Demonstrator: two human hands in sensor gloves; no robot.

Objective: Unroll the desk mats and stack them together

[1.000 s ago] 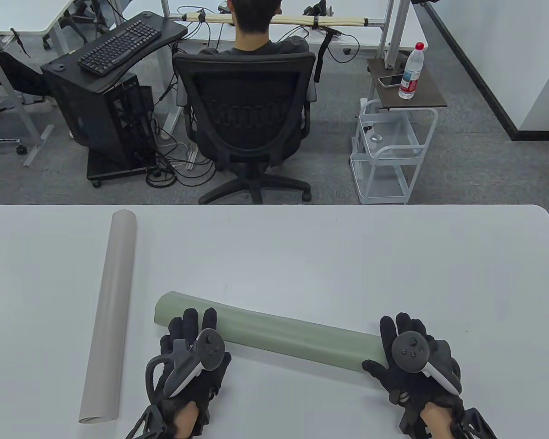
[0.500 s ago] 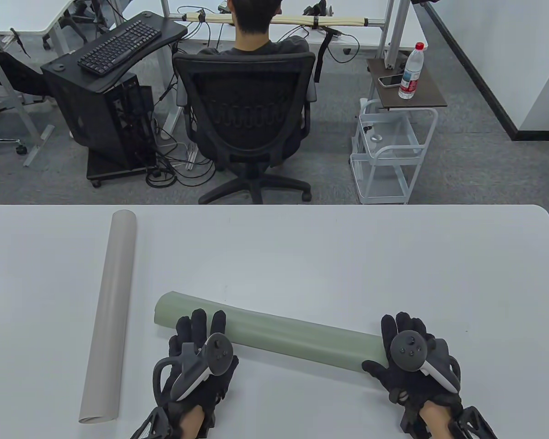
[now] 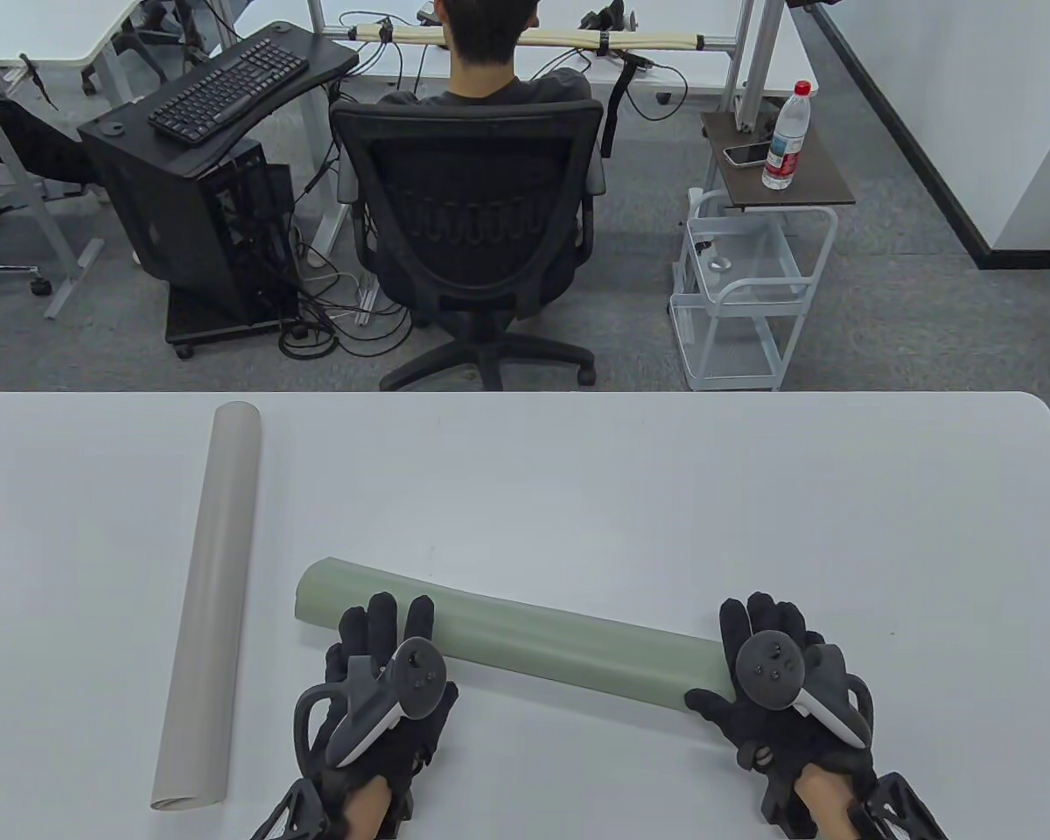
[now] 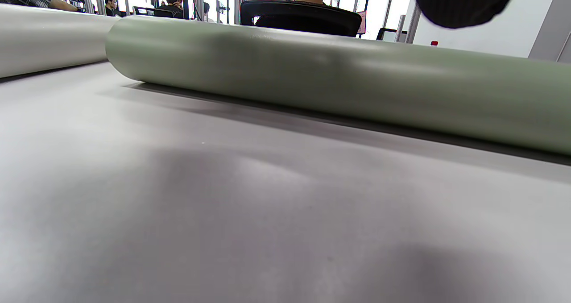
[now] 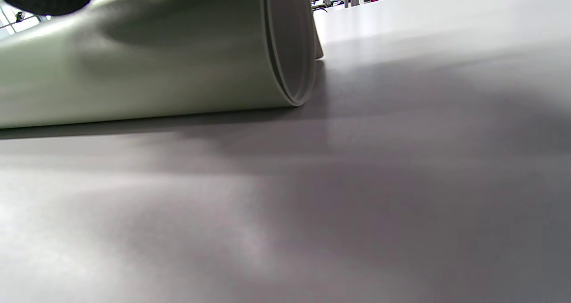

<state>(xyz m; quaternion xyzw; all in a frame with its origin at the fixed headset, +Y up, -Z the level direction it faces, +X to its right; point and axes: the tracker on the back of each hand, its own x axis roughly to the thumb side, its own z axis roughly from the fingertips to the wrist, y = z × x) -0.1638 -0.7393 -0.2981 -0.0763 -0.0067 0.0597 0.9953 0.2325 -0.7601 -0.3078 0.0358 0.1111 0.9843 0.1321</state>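
Resting flat-fingered on the green rolled desk mat (image 3: 507, 634) — left hand (image 3: 376, 691), right hand (image 3: 774, 691); palms hidden — far bench (image 3: 665, 490) open.

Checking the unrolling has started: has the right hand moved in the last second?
Yes. The right hand has shifted slightly left along the green mat, covering more of its end.

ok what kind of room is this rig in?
Looks like an office or lab workspace: a person in a mesh office chair at a desk, a keyboard on a computer stand, and the white table holding the mats.
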